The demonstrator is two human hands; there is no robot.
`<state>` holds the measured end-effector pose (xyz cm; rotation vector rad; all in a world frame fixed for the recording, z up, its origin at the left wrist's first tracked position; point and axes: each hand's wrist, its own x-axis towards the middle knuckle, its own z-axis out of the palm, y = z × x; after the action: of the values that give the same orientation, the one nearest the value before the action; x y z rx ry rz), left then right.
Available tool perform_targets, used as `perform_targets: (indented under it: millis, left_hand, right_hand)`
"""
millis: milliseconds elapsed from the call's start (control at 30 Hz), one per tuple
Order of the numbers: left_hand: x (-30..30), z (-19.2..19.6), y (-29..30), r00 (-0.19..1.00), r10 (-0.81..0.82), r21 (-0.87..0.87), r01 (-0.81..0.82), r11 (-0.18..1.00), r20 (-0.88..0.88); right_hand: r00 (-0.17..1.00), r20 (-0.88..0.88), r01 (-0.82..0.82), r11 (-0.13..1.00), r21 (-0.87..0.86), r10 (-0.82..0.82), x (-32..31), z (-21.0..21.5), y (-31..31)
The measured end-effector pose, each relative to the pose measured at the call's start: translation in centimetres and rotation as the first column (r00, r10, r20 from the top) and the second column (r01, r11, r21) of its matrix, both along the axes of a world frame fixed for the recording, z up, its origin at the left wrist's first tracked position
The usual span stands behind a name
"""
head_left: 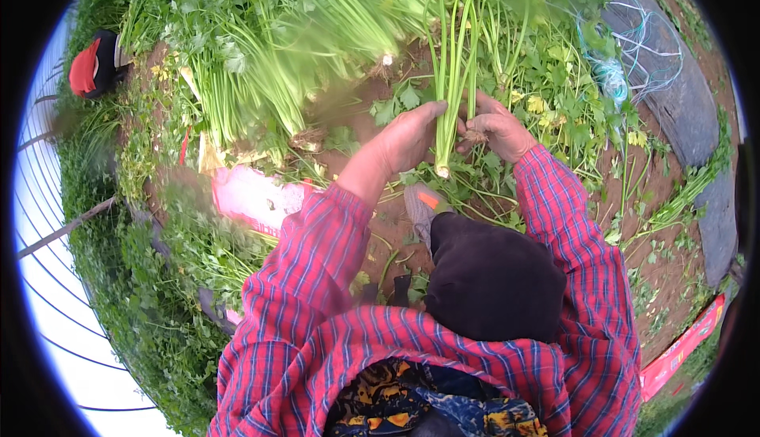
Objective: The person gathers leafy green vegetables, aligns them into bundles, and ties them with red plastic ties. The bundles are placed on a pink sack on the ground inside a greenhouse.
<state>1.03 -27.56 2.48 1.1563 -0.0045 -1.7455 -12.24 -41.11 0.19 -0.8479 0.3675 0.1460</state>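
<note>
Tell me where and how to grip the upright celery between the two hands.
Grip the celery around its lower stalks, just above the pale base, probably from the left, where the left hand already has its thumb against them. There the stalks draw into a narrow, leafless bundle; higher up they fan apart, giving a looser hold.

Upper R: grey sheet (687, 120) w/ blue/white string (611, 81) tangled on & beside it. Lower R: long red strip (682, 348), slanted, nr brown soil (655, 290). L of ctr: pink pkg (257, 199) on the ground amid leaves. Far L: slanted pole (67, 229) + dark curved ribs (67, 348) agst pale sheeting (47, 279); above, red/blk item (84, 70), kind unclear.
</note>
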Motion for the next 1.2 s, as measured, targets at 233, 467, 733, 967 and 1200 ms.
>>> perform_targets:
  millis: [233, 467, 733, 967, 1200]
  left_hand:
    - [1.5, 1.2, 0.3, 0.968, 0.098, 0.13, -0.13, 0.983, 0.231]
    - [0.9, -0.2, 0.0, 0.96, 0.212, 0.091, -0.232, 0.969, 0.183]
    - [-0.9, 0.9, -1.8, 0.982, 0.145, -0.015, -0.145, 0.989, 0.12]
    - [3.7, 11.8, 0.3, 0.937, 0.292, -0.52, -0.154, 0.84, 0.194]
    - [5.8, 11.1, 2.1, 0.812, 0.355, -0.142, -0.327, 0.934, 0.464]
  right_hand:
    - [0.976, -0.037, 0.216, 0.976, 0.003, -0.216, -0.6, -0.3, 0.1]
    - [0.946, -0.217, 0.208, 0.965, -0.159, -0.24, -2.4, 0.9, 2.2]
    - [0.972, -0.202, -0.224, 0.746, -0.628, 0.122, -4.2, -0.8, 4.0]
    - [0.793, -0.217, -0.195, 0.1, -0.976, -0.569, -0.4, -7.6, -5.6]
    - [0.644, -0.271, -0.246, 0.142, -0.959, -0.715, 3.2, -9.7, -8.8]
